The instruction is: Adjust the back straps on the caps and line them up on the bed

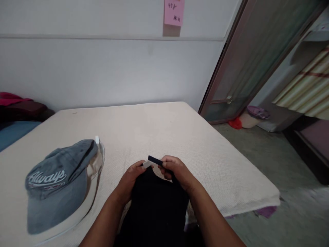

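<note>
One grey-blue cap [56,188]: on bed [205,144]
Left fingers [138,165]: pinch one pale tab [147,164]
Right fingers [170,160]: hold one dark strap [155,160]
Black cloth [156,209]: one, below these fingers

Faded blue cap [60,185], pink note [174,13], striped cloth [308,85]
</note>
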The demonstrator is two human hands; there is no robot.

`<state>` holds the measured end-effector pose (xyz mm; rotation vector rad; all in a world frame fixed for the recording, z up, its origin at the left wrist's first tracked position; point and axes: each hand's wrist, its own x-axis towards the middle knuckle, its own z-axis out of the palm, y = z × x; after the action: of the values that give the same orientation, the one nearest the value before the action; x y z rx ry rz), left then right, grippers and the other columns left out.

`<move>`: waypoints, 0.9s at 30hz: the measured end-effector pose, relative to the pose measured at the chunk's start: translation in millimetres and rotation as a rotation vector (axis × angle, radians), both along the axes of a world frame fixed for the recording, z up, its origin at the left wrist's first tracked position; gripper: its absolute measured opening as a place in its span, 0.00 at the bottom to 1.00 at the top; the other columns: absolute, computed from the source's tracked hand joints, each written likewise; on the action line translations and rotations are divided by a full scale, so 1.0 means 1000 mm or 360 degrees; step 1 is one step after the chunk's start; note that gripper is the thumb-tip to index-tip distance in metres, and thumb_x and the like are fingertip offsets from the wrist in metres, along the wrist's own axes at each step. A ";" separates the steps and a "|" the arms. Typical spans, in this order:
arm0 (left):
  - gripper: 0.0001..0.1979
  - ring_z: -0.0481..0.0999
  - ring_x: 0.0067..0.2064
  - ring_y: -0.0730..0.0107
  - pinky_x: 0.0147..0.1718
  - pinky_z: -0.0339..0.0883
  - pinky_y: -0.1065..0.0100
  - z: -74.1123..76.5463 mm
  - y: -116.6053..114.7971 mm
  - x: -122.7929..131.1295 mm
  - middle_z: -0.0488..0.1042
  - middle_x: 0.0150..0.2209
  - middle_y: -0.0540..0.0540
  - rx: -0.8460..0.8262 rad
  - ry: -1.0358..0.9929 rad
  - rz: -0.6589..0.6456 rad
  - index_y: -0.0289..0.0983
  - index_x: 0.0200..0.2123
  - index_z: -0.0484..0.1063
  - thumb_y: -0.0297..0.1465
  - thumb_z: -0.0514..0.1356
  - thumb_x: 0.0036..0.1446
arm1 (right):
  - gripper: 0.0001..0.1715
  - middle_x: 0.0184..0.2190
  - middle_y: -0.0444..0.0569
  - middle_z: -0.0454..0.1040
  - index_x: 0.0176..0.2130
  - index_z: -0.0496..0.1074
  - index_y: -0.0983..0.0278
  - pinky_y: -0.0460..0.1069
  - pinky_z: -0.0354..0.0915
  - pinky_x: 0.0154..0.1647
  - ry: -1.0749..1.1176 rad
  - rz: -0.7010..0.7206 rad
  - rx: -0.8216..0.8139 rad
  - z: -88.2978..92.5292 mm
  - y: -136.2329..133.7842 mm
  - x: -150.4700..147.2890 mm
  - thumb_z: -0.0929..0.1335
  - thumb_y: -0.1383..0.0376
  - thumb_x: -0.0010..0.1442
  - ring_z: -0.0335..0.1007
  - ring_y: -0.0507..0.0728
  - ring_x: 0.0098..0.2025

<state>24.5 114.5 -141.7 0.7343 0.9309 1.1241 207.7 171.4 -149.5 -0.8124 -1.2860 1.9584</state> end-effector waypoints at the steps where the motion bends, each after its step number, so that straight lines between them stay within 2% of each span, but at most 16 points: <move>1: 0.08 0.70 0.28 0.72 0.29 0.61 0.73 -0.001 0.000 0.000 0.75 0.28 0.48 -0.0006 0.0019 0.0011 0.35 0.33 0.74 0.34 0.63 0.52 | 0.05 0.23 0.44 0.69 0.28 0.70 0.65 0.44 0.50 0.21 0.0013 -0.0061 0.0025 -0.001 0.000 0.001 0.64 0.68 0.53 0.57 0.47 0.20; 4: 0.10 0.65 0.23 0.77 0.23 0.55 0.75 -0.005 0.000 0.000 0.71 0.23 0.52 -0.0052 0.0083 0.0043 0.36 0.32 0.74 0.36 0.63 0.52 | 0.04 0.23 0.44 0.69 0.28 0.70 0.65 0.44 0.50 0.21 0.0041 -0.0190 0.0072 -0.002 0.001 0.003 0.64 0.70 0.51 0.58 0.47 0.20; 7: 0.11 0.60 0.19 0.80 0.19 0.50 0.76 -0.007 0.000 0.000 0.65 0.19 0.55 -0.0098 0.0119 0.0049 0.36 0.32 0.74 0.38 0.63 0.51 | 0.05 0.21 0.43 0.67 0.28 0.69 0.65 0.44 0.45 0.19 -0.0005 -0.0138 0.0070 -0.003 0.001 0.003 0.63 0.70 0.51 0.54 0.46 0.18; 11: 0.10 0.63 0.21 0.78 0.21 0.53 0.76 -0.006 -0.001 0.001 0.68 0.21 0.53 -0.0072 0.0099 0.0022 0.35 0.31 0.74 0.37 0.64 0.51 | 0.05 0.21 0.42 0.66 0.28 0.69 0.65 0.43 0.44 0.18 -0.0159 0.0016 0.0113 -0.002 0.001 0.001 0.63 0.71 0.51 0.51 0.45 0.18; 14: 0.09 0.65 0.24 0.78 0.24 0.56 0.76 -0.005 0.000 0.001 0.71 0.24 0.52 -0.0043 0.0080 0.0004 0.35 0.32 0.74 0.35 0.64 0.52 | 0.05 0.20 0.41 0.64 0.28 0.69 0.65 0.43 0.45 0.17 -0.0215 0.0086 0.0143 0.001 0.001 -0.001 0.65 0.66 0.54 0.50 0.45 0.18; 19: 0.08 0.65 0.24 0.77 0.25 0.56 0.76 -0.005 0.000 0.001 0.70 0.25 0.51 -0.0033 0.0067 0.0009 0.35 0.34 0.74 0.35 0.63 0.53 | 0.11 0.17 0.38 0.57 0.28 0.69 0.65 0.43 0.45 0.18 -0.0261 0.0079 0.0198 0.004 0.002 0.001 0.68 0.60 0.54 0.49 0.46 0.18; 27: 0.09 0.66 0.25 0.77 0.25 0.58 0.76 -0.005 0.000 0.000 0.71 0.25 0.51 0.0003 0.0021 0.0043 0.35 0.34 0.73 0.36 0.63 0.53 | 0.10 0.17 0.39 0.60 0.25 0.66 0.65 0.43 0.47 0.19 -0.0296 -0.0007 0.0179 0.008 0.003 0.007 0.68 0.62 0.53 0.51 0.46 0.18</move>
<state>25.0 114.6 -146.8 0.7335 0.9534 1.1454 214.8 174.5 -142.0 -0.9578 -1.4865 1.8228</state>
